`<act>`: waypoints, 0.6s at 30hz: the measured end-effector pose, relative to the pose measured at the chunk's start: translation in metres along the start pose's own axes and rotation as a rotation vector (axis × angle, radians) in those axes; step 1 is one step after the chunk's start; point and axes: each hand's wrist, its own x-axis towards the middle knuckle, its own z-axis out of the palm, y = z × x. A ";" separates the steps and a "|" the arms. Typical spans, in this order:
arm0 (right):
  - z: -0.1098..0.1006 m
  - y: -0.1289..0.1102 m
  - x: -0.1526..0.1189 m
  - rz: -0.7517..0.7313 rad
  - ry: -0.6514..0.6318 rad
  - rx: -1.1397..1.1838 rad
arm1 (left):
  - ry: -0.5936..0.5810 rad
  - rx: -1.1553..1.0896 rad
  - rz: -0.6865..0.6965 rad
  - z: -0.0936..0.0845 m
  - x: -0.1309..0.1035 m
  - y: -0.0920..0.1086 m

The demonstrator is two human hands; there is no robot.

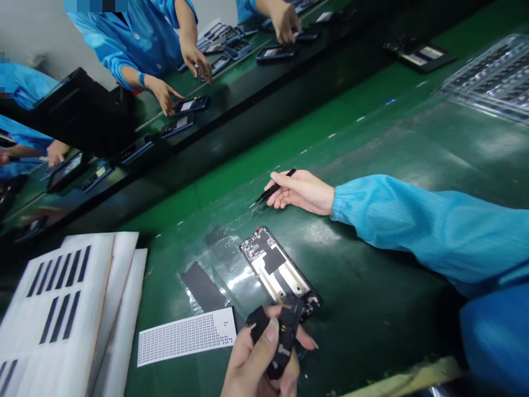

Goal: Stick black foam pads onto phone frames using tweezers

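My left hand (256, 358), at the bottom centre, is closed around small black plastic phone parts (288, 331), one of them showing tiny gold contacts. Just beyond these parts lies an opened phone (281, 267), tilted on the green table, its circuit board and silvery inner plate bare. The held parts cover its near end. Higher up, my right hand (308, 193) grips black tweezers (275, 188), their tips pointing left, above and apart from the phone. Left of the phone are a clear film with small black pieces (223, 248), a black sheet (204, 286) and a white sheet of tiny dark pieces (185, 337).
White foam sheets (88, 325) with black strips are stacked at the left. Clear plastic trays (491, 77) and another opened phone (421, 54) lie at the upper right. Across a dark ledge, co-workers' hands (163, 94) handle phones (192, 105) on another bench.
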 end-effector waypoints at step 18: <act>-0.002 0.000 0.001 0.006 -0.009 0.005 | 0.208 1.172 0.913 -0.009 0.003 -0.017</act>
